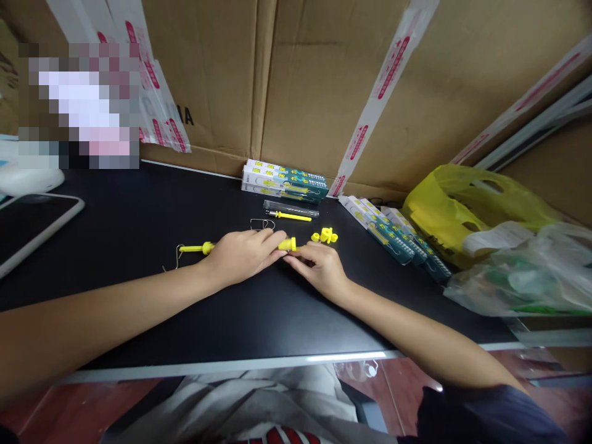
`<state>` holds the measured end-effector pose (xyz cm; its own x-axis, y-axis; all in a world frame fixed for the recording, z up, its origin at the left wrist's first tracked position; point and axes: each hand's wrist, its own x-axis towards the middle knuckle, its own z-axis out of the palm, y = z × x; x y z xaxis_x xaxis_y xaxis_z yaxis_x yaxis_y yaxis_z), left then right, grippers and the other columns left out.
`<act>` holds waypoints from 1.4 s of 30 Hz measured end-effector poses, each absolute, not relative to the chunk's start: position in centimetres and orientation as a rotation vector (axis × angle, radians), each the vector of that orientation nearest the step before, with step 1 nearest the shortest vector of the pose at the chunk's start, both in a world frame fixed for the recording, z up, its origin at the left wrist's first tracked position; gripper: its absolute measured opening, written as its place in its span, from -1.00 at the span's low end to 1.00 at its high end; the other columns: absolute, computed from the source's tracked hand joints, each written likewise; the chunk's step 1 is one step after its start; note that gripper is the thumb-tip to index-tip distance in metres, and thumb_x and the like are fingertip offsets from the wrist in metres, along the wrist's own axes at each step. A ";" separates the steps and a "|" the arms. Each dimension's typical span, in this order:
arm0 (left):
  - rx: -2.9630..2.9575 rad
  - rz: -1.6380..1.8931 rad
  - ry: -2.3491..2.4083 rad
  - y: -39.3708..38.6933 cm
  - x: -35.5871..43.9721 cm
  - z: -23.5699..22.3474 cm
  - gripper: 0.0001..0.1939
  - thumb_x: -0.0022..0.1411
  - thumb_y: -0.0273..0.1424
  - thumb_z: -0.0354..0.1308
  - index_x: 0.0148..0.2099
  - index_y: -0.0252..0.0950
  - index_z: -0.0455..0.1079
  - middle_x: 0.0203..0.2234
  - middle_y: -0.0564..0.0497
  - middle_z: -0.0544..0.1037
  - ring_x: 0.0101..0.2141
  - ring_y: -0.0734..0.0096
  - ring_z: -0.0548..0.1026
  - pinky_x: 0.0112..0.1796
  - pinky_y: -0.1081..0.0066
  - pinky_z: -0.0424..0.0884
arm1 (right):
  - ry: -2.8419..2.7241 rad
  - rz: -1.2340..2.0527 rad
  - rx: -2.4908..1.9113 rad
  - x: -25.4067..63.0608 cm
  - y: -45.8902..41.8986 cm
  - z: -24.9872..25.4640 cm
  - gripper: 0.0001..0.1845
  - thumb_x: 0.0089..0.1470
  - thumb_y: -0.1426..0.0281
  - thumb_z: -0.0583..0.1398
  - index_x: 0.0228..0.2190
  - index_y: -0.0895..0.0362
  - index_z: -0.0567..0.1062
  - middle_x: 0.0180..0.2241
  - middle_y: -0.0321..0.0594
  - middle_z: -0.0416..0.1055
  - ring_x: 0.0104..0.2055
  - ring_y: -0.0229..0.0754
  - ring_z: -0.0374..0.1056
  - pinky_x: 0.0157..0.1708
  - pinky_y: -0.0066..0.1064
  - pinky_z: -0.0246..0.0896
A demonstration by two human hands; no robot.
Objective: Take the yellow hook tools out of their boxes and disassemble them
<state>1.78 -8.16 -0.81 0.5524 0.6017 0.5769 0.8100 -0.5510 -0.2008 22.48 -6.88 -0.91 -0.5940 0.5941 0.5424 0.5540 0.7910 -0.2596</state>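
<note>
My left hand [247,254] is wrapped round a yellow spring scale [197,248] lying nearly level just above the black table. A bent wire hook [177,255] hangs from its left end, and its wider collar [290,244] sticks out past my left fingertips. My right hand [324,265] is pinched shut right against that collar; what sits between its fingers is hidden. Behind my hands lie a bent wire piece [263,224], a thin yellow rod with a metal end [293,216], a clear plastic tube [291,207] and several small yellow caps [327,235].
White and green boxes [284,182] are stacked against a large cardboard wall [314,92]. More such boxes [383,228] lie at right, next to a yellow plastic bag [462,203] and a clear bag [522,271]. A phone-like device [32,225] lies at left. The table's pale front edge [231,367] is near me.
</note>
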 end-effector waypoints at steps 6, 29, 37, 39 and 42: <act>-2.296 -0.519 -1.168 -8.4 2.0 -0.7 -0.71 0.39 -0.22 -0.16 -0.07 -0.21 0.32 -0.44 0.07 0.48 -0.54 0.39 0.49 -0.62 0.40 0.02 | -2.394 -0.371 -0.721 22.4 -7.3 -1.1 -0.73 0.21 0.39 0.11 -0.49 0.17 0.48 -0.61 -0.30 0.42 -0.59 -0.34 0.24 -0.51 -0.47 0.03; -2.404 -0.675 -0.964 -8.1 1.3 -0.8 -0.76 0.39 -0.25 -0.12 -0.08 -0.26 0.27 -0.42 0.09 0.51 -0.47 0.44 0.52 -0.54 0.45 0.19 | -2.507 -0.433 -0.444 23.4 -6.8 0.0 -0.81 0.18 0.40 0.11 -0.47 0.14 0.41 -0.61 -0.32 0.27 -0.55 -0.30 0.15 -0.52 -0.42 0.00; -2.447 -0.813 -0.687 -8.2 1.3 -0.5 -0.72 0.38 -0.26 -0.16 -0.24 -0.31 0.28 -0.49 0.08 0.50 -0.49 0.46 0.49 -0.50 0.45 0.25 | -2.376 0.289 -0.442 23.6 -6.6 0.0 -0.74 0.14 0.54 0.07 -0.11 0.14 0.29 -0.27 -0.12 0.38 -0.31 -0.23 0.30 -0.32 -0.38 0.27; -2.465 -0.790 -0.679 -8.2 1.4 -0.5 -0.70 0.37 -0.24 -0.15 -0.27 -0.30 0.29 -0.51 0.08 0.48 -0.51 0.46 0.46 -0.51 0.45 0.24 | -2.406 0.302 -0.371 23.6 -6.4 -0.2 -0.72 0.16 0.57 0.05 -0.09 0.12 0.31 -0.31 -0.16 0.41 -0.31 -0.23 0.31 -0.32 -0.39 0.28; -2.500 -0.744 -0.666 -8.2 1.4 -0.5 -0.68 0.36 -0.22 -0.15 -0.31 -0.29 0.29 -0.54 0.08 0.45 -0.53 0.44 0.44 -0.52 0.43 0.22 | -2.411 0.304 -0.338 23.6 -6.3 -0.6 -0.76 0.17 0.58 0.04 -0.14 0.12 0.34 -0.38 -0.19 0.41 -0.39 -0.26 0.29 -0.39 -0.43 0.25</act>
